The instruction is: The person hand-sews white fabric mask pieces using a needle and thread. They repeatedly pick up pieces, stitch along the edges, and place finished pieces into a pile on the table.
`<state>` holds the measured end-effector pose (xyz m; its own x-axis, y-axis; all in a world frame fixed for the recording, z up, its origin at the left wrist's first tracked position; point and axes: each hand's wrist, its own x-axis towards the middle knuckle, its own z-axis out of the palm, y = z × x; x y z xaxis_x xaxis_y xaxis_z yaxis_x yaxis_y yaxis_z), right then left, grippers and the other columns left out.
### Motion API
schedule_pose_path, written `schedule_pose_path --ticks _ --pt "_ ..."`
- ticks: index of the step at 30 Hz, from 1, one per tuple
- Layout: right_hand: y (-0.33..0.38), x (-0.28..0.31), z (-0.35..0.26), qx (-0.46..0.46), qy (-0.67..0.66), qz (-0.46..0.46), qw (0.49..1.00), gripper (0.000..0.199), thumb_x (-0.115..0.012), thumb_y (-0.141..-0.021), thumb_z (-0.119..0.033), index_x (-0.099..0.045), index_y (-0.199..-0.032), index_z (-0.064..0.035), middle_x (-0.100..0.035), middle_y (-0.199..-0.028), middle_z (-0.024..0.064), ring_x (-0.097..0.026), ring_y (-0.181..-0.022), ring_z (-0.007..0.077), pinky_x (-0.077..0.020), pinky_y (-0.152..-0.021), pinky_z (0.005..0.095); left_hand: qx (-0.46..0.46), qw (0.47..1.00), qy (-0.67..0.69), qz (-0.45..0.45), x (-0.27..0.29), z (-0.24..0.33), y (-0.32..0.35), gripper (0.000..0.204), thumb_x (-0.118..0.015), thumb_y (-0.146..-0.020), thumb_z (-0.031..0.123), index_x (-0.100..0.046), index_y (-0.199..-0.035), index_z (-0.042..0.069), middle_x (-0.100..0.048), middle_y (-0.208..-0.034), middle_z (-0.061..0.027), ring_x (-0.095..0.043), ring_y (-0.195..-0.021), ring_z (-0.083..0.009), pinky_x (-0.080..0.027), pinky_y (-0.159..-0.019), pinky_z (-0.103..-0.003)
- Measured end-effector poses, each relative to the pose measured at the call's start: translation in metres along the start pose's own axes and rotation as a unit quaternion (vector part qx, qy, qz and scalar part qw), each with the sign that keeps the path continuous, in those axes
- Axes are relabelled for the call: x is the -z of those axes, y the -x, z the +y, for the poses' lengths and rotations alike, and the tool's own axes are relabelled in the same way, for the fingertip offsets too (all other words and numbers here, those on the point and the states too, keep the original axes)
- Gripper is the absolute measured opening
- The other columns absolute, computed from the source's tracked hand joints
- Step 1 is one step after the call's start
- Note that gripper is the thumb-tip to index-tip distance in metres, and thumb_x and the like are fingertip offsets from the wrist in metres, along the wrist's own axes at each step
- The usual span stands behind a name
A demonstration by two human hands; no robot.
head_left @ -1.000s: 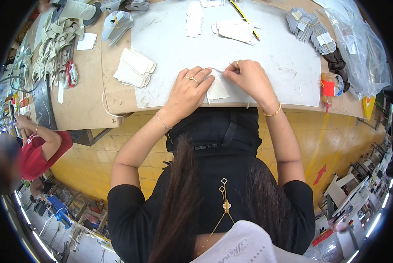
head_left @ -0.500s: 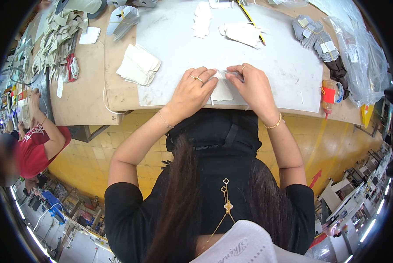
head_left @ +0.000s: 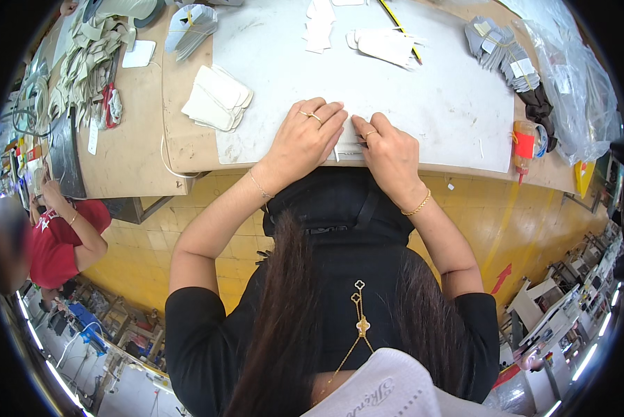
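My left hand [head_left: 305, 139] and my right hand [head_left: 388, 149] lie side by side at the near edge of a white work mat [head_left: 437, 104]. Both press on a small white cut piece [head_left: 346, 142], which is mostly hidden under the fingers. My fingers are bent over it, with rings on both hands. A stack of white cut pieces [head_left: 218, 97] lies to the left of my left hand. More white pieces [head_left: 385, 45] lie farther back on the mat, beside a yellow pencil [head_left: 399, 24].
Grey bundled pieces [head_left: 499, 48] and a clear plastic bag [head_left: 576, 90] sit at the right, with an orange-capped bottle [head_left: 524, 142] near the table edge. Beige cut parts [head_left: 89, 48] are piled at the left. A person in a red shirt [head_left: 61, 236] works at lower left.
My two hands have drawn closer together over the white piece and shifted slightly toward the mat's near edge. The view has tilted a little.
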<state>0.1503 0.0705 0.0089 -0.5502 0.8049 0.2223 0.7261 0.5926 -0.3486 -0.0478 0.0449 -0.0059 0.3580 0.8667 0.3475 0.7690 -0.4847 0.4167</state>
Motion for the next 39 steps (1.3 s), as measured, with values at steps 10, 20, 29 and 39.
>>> schedule_pose_path --ticks 10,20,29,39 --pt "-0.009 -0.001 0.0 0.058 0.034 -0.02 0.998 0.025 -0.066 -0.081 -0.009 -0.071 -0.104 -0.0041 -0.056 -0.084 0.0045 -0.066 -0.065 0.0159 -0.0522 -0.055 0.0312 0.06 0.996 -0.058 0.021 0.011 -0.014 -0.004 0.034 -0.071 -0.089 0.012 -0.067 -0.122 0.005 -0.064 -0.122 -0.0094 -0.058 -0.115 -0.0284 -0.043 -0.097 -0.043" --pt "-0.022 0.003 0.013 0.066 -0.039 0.008 0.997 0.026 -0.07 -0.079 -0.009 -0.073 -0.105 -0.0094 -0.058 -0.085 0.0035 -0.065 -0.065 0.0173 -0.0516 -0.055 0.0318 0.034 0.999 -0.03 -0.026 0.011 -0.015 0.008 0.05 -0.069 -0.09 0.009 -0.057 -0.138 0.007 -0.063 -0.131 -0.0083 -0.056 -0.128 -0.0273 -0.041 -0.106 -0.044" --pt "0.004 0.014 0.02 0.089 0.019 -0.022 0.996 0.035 -0.067 -0.081 -0.008 -0.074 -0.115 -0.0086 -0.054 -0.085 0.0032 -0.062 -0.064 0.0139 -0.0497 -0.054 0.0299 0.03 0.996 -0.074 -0.042 0.01 -0.013 0.004 0.046 -0.069 -0.088 0.01 -0.062 -0.134 0.008 -0.062 -0.13 -0.0072 -0.056 -0.126 -0.0255 -0.041 -0.105 -0.043" --pt "0.005 0.018 0.019 0.098 0.054 -0.07 0.991 0.039 -0.066 -0.082 -0.008 -0.072 -0.12 -0.0061 -0.054 -0.088 0.0036 -0.061 -0.066 0.0129 -0.0507 -0.055 0.0286 0.016 0.988 -0.126 -0.083 0.013 -0.007 0.005 0.053 -0.074 -0.084 0.016 -0.063 -0.136 0.018 -0.059 -0.133 -0.0068 -0.052 -0.128 -0.0271 -0.04 -0.105 -0.044"
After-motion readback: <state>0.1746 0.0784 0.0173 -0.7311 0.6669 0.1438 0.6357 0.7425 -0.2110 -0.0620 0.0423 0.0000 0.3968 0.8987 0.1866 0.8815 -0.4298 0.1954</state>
